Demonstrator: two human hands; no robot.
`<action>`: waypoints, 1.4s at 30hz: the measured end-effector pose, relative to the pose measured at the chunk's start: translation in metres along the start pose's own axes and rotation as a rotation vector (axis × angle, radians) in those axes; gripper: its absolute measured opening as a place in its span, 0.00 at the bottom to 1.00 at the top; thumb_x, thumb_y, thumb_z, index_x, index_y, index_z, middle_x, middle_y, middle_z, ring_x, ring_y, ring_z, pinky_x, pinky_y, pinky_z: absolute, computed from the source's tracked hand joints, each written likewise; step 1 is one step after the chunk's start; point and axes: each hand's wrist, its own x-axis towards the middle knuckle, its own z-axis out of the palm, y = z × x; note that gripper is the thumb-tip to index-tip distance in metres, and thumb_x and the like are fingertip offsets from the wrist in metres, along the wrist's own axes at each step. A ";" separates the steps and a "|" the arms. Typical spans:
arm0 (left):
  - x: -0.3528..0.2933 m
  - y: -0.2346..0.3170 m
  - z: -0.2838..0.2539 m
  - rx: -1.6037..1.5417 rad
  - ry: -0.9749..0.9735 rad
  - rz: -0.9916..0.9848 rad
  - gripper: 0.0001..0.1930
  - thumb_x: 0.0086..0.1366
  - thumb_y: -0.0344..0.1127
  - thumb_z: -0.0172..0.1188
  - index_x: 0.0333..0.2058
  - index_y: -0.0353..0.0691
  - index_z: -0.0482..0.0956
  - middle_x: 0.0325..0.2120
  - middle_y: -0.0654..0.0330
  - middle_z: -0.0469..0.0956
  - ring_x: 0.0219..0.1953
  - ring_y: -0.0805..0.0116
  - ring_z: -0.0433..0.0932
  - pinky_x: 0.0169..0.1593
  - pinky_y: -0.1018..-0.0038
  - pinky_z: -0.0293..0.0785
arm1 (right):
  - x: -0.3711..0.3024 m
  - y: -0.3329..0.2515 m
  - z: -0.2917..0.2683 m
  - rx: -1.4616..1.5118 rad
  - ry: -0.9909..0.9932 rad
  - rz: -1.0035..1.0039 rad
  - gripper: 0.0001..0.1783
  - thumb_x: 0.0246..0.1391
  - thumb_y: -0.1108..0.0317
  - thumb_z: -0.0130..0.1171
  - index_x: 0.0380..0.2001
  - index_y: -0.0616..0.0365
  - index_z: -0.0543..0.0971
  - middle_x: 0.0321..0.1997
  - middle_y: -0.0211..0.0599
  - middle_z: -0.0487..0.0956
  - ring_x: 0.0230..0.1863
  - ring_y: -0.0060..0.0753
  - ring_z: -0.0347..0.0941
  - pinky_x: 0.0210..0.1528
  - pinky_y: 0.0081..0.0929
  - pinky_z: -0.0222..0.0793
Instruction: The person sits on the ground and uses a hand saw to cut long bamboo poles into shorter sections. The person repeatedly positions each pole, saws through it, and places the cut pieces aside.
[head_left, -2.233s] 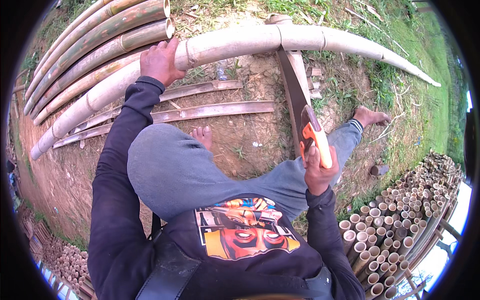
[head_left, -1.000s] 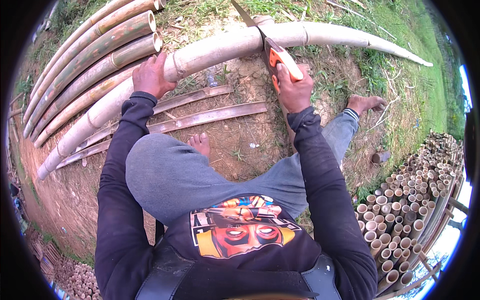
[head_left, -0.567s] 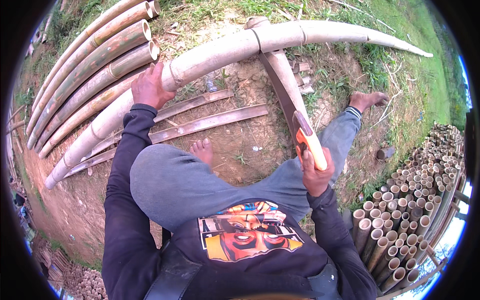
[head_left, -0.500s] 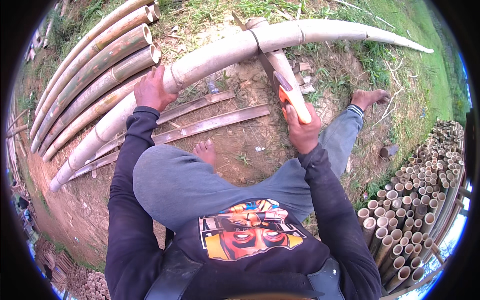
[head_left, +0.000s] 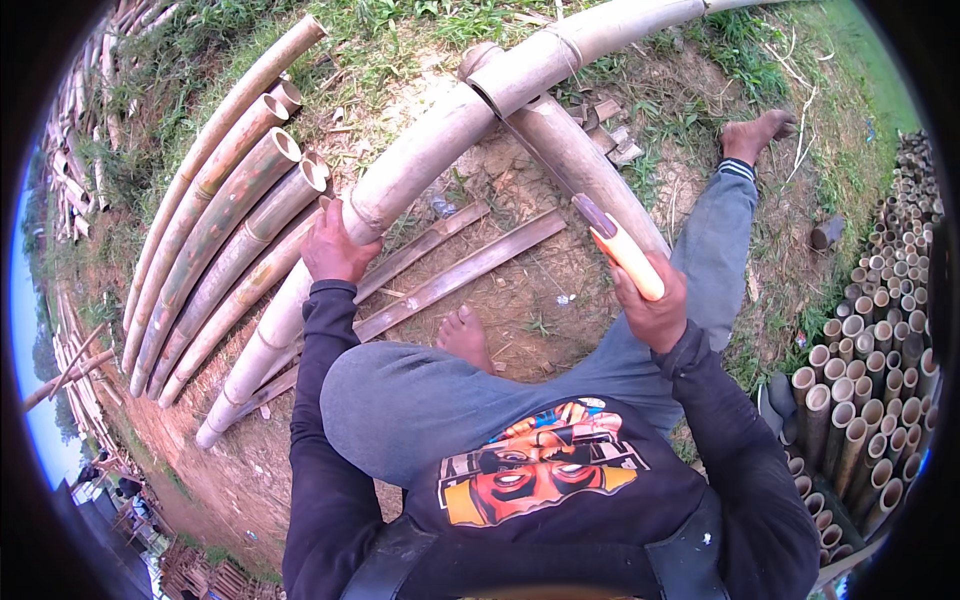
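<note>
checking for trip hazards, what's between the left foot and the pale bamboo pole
In the head view, two split bamboo strips lie between the foot and pole.

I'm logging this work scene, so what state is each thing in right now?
Pale bamboo pole: cut gaping; unclear whether fully severed
Handsaw: held, blade at the cut
Left hand: closed on the pale pole
Right hand: closed around the saw's handle
Support pole: crossing beneath the pale pole
Split bamboo strips: lying on the ground
Stacked bamboo tubes: hollow ends open
</note>
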 end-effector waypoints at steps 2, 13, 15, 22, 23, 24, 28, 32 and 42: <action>0.001 0.003 -0.003 0.003 -0.065 -0.040 0.49 0.41 0.52 0.85 0.62 0.45 0.74 0.49 0.50 0.84 0.52 0.45 0.84 0.55 0.53 0.80 | 0.065 0.025 0.052 0.058 -0.035 0.063 0.12 0.64 0.66 0.73 0.42 0.62 0.82 0.27 0.42 0.85 0.27 0.36 0.85 0.31 0.31 0.78; 0.002 0.006 -0.008 -0.032 -0.066 -0.039 0.48 0.41 0.51 0.83 0.62 0.45 0.75 0.49 0.50 0.84 0.52 0.46 0.84 0.55 0.53 0.81 | -0.073 0.002 -0.045 -0.035 -0.005 0.077 0.08 0.62 0.73 0.72 0.40 0.61 0.82 0.28 0.38 0.83 0.27 0.26 0.82 0.31 0.30 0.74; 0.002 0.004 -0.003 -0.020 -0.045 -0.029 0.48 0.41 0.52 0.83 0.62 0.45 0.75 0.49 0.50 0.84 0.51 0.46 0.84 0.54 0.53 0.81 | -0.065 -0.009 -0.046 -0.036 0.011 0.048 0.08 0.61 0.73 0.72 0.39 0.61 0.81 0.27 0.37 0.82 0.26 0.29 0.82 0.30 0.31 0.74; 0.004 0.012 -0.017 0.020 -0.072 -0.060 0.47 0.41 0.52 0.83 0.61 0.46 0.76 0.49 0.51 0.84 0.51 0.47 0.84 0.54 0.54 0.81 | 0.121 0.049 0.104 -0.011 0.077 -0.186 0.15 0.66 0.59 0.71 0.39 0.59 0.80 0.24 0.45 0.82 0.25 0.44 0.82 0.30 0.38 0.75; 0.003 0.013 -0.018 0.020 -0.075 -0.060 0.47 0.41 0.52 0.84 0.61 0.47 0.76 0.48 0.51 0.84 0.51 0.47 0.84 0.54 0.54 0.81 | 0.117 0.054 0.105 0.012 0.047 -0.045 0.14 0.66 0.60 0.71 0.39 0.60 0.80 0.24 0.44 0.82 0.25 0.42 0.82 0.30 0.37 0.75; 0.004 0.013 -0.018 0.016 -0.109 -0.081 0.47 0.41 0.52 0.84 0.61 0.47 0.76 0.48 0.51 0.84 0.51 0.47 0.84 0.54 0.54 0.82 | 0.097 0.055 0.094 0.061 0.044 -0.005 0.14 0.66 0.61 0.71 0.40 0.60 0.80 0.25 0.43 0.82 0.25 0.40 0.82 0.30 0.36 0.75; 0.003 0.008 -0.010 -0.045 -0.061 -0.050 0.46 0.40 0.50 0.84 0.60 0.46 0.76 0.48 0.51 0.84 0.51 0.47 0.84 0.54 0.53 0.81 | -0.042 0.032 -0.003 0.043 0.012 0.137 0.09 0.62 0.72 0.72 0.43 0.61 0.83 0.30 0.38 0.85 0.28 0.29 0.83 0.33 0.30 0.77; 0.001 0.004 -0.005 -0.003 -0.010 -0.011 0.46 0.40 0.50 0.84 0.60 0.45 0.75 0.48 0.51 0.84 0.51 0.47 0.84 0.55 0.53 0.81 | -0.059 0.017 -0.023 0.028 0.044 0.071 0.08 0.63 0.72 0.72 0.42 0.61 0.83 0.30 0.38 0.85 0.28 0.26 0.82 0.33 0.28 0.77; -0.005 -0.007 0.007 0.006 -0.088 -0.075 0.49 0.39 0.47 0.84 0.63 0.45 0.73 0.51 0.50 0.84 0.55 0.47 0.83 0.57 0.54 0.80 | 0.029 0.078 0.065 0.138 0.022 0.056 0.14 0.63 0.60 0.73 0.41 0.58 0.82 0.27 0.43 0.82 0.28 0.49 0.83 0.33 0.39 0.77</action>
